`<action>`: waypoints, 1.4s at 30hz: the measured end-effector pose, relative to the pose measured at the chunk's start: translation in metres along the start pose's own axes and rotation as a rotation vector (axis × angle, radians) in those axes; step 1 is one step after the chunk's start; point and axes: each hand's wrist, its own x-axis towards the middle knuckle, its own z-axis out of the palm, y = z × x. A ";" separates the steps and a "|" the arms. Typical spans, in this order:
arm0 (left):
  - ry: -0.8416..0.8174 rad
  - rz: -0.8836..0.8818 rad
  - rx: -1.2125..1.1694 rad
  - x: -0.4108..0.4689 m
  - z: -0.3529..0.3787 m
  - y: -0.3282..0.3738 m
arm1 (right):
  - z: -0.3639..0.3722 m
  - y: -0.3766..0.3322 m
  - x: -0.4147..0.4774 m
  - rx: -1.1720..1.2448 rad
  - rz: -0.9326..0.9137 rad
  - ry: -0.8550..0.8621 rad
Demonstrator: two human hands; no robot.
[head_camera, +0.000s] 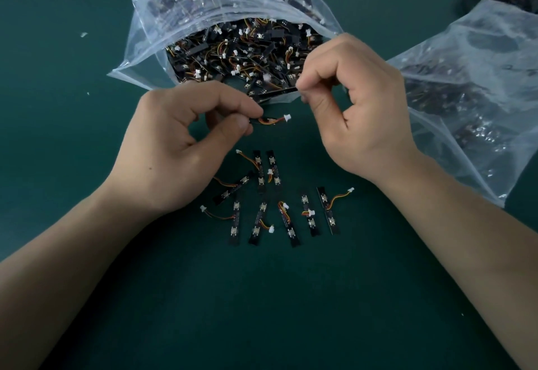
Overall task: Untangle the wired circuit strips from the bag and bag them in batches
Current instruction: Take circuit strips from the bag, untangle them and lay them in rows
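**A:** How many views?
**B:** One. Wide-angle head cam, worn by the person. It looked forward and down onto the green table [262, 311].
**A:** Facing?
**B:** Away from the body. Forearms filled the lower corners. The left hand [174, 148] and right hand [358, 113] sat mid-frame. The open bag [142, 59] was top centre, and the second bag [480, 78] was cut by the right edge.
**A:** How near?
**B:** Close. The wire colours showed on the wired strip [272, 120] pinched in the left hand. The black strip [276, 92] at the right fingertips was clear too. The top right corner was dark and soft.
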 end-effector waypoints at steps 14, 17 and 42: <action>0.074 -0.003 0.080 0.001 0.001 0.005 | -0.010 0.010 -0.001 0.037 0.247 -0.350; 0.071 0.003 0.096 0.001 0.001 0.007 | -0.009 0.007 0.001 -0.091 0.246 -0.381; -0.002 0.051 0.041 0.027 0.001 0.018 | -0.032 0.005 -0.024 -0.150 0.262 -0.470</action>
